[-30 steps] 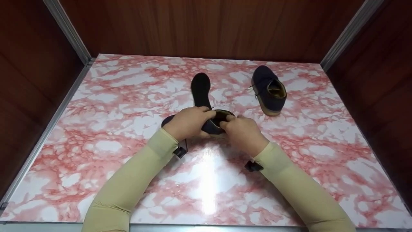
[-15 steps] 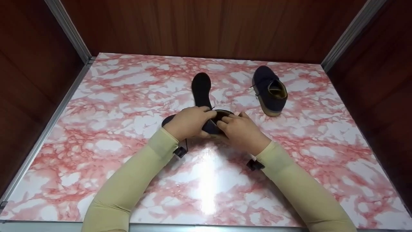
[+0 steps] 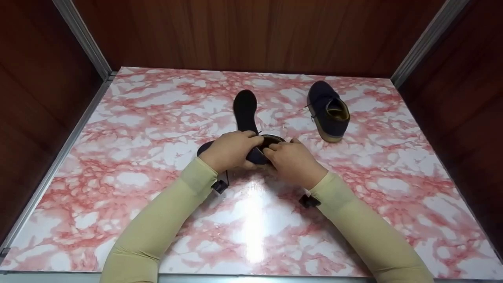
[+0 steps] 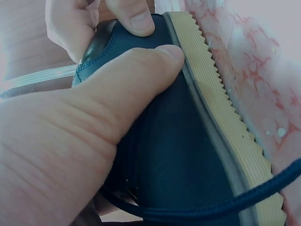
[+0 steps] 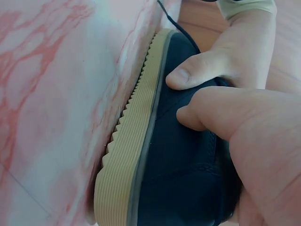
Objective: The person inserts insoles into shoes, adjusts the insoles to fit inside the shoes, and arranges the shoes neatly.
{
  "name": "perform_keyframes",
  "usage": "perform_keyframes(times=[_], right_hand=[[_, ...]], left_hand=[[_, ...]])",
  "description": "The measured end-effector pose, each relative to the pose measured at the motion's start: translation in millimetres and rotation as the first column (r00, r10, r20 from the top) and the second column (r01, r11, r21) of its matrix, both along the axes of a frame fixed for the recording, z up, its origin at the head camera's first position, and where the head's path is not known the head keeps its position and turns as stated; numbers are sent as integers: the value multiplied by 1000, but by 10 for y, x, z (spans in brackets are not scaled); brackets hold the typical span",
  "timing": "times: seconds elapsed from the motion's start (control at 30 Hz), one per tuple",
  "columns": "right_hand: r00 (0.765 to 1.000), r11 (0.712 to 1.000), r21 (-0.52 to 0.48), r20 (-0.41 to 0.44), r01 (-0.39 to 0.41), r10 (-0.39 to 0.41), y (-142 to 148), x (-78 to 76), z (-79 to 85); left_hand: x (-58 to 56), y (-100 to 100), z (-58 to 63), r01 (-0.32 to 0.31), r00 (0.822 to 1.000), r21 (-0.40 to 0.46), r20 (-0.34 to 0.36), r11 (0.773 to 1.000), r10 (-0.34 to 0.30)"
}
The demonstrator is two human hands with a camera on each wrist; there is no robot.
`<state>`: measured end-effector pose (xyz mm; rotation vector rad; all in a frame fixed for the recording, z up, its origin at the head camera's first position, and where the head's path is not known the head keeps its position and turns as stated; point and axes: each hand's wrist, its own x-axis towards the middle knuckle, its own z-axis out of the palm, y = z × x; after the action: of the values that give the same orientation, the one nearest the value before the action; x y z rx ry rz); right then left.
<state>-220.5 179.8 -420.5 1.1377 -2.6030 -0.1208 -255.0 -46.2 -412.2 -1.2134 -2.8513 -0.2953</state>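
A navy shoe (image 3: 257,156) with a tan ridged sole (image 5: 127,136) stands on the table in front of me, its toe to the left. My left hand (image 3: 231,149) grips it across the laces, the thumb pressed on its near side in the left wrist view. At the collar, my right hand (image 3: 295,162) holds the heel part, with its thumb on the outer side (image 4: 157,113) and fingers at the shoe's opening, partly hidden. A dark lace (image 4: 216,207) hangs loose. Just beyond the shoe lies a black insole (image 3: 245,108), its near end hidden behind my left hand.
A second navy shoe (image 3: 328,112) stands at the back right, its toe pointing away and its laces loose. The red and white marbled table (image 3: 157,220) is bounded by brown wood panels (image 3: 251,35) at the back and sides.
My right hand's fingers have shifted slightly at the shoe's collar. The left hand, the held shoe, the insole and the second shoe stay in place.
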Motion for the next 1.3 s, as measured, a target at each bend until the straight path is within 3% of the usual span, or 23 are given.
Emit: perform_keyframes(times=[0.53,0.77,0.93,1.07,1.3], right_hand=[[997,1000,1,75,16,-16,-7,2,21],[1000,1000,-23,31,-4,5,12,-5,1],[996,994,-51,2,94,-94,69,-4,55],[978,979,11,61,201,-201,95,7,105],[965,971,46,107,236,-239,67,19,96]], left_hand=[[17,-17,-4,-5,1000,2,0,1000,5],[12,-15,-13,-10,1000,-7,4,1000,10],[8,-6,-5,-5,1000,-19,2,1000,5],[3,-2,4,-1,1000,-17,-21,1000,1],[6,-2,-2,-2,1000,-9,-14,1000,2]])
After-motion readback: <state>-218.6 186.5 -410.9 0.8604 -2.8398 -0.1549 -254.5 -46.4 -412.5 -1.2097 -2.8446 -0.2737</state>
